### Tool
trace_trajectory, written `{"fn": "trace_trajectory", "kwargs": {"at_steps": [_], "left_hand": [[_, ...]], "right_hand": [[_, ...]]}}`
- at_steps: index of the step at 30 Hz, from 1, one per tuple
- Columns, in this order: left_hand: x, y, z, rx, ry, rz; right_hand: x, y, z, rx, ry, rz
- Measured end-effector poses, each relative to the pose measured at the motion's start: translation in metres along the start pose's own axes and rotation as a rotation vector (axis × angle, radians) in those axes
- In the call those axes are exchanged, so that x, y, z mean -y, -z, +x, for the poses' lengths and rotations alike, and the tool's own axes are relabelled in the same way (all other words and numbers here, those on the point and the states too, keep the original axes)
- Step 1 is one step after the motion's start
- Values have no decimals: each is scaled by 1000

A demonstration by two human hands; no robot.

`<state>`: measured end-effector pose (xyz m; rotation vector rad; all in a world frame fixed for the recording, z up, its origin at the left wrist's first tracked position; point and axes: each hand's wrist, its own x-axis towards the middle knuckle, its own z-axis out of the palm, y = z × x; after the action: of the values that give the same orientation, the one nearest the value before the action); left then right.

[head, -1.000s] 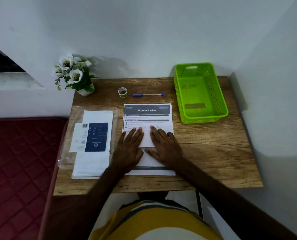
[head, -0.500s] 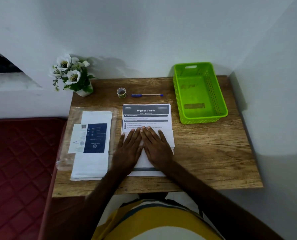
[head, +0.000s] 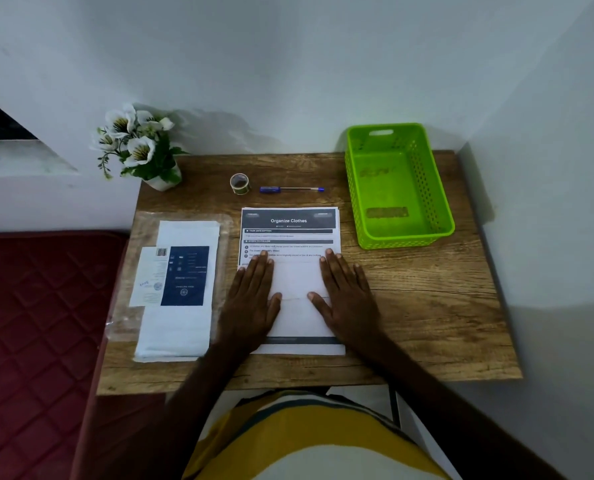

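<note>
A: Looking at the printed sheet (head: 290, 289), it's white with a dark "Organize Clothes" header, just left of the green basket (head: 389, 188)?
B: Yep, its long axis runs parallel to the basket's, header at the far end. Left hand (head: 252, 299) and right hand (head: 346, 296) press it flat, fingers straight.

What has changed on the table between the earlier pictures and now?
The left hand and right hand, side by side at the middle of the printed sheet half a second ago, slid apart toward its left and right edges, flat, gripping nothing. The sheet, packet, pen, tape roll and green basket stayed put.
</note>
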<state>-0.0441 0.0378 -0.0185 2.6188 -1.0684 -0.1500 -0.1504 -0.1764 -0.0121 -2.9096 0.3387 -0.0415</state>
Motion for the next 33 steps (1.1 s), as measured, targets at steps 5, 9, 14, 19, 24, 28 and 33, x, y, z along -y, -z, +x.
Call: {"fn": "trace_trajectory", "kwargs": {"at_steps": [5,9,14,19,24,28,33], "left_hand": [[0,0,0,-1,7,-20],[2,-2,1,2,5,-23],[-1,-1,1,-1,12,-42],[-5,6,3,18,50,-144],[8,42,13,-32,55,-291],[61,82,15,-140,-24,-132],[152,97,-3,-205,19,72]], "right_hand": [[-1,-3,-1,5,-5,-12],[0,-4,0,2,-3,-17],[-1,-2,0,6,2,-30],[-1,-1,0,-1,10,8],[13,17,-2,-109,14,166],[63,36,-1,-180,212,352],[132,21,1,-63,431,577]]}}
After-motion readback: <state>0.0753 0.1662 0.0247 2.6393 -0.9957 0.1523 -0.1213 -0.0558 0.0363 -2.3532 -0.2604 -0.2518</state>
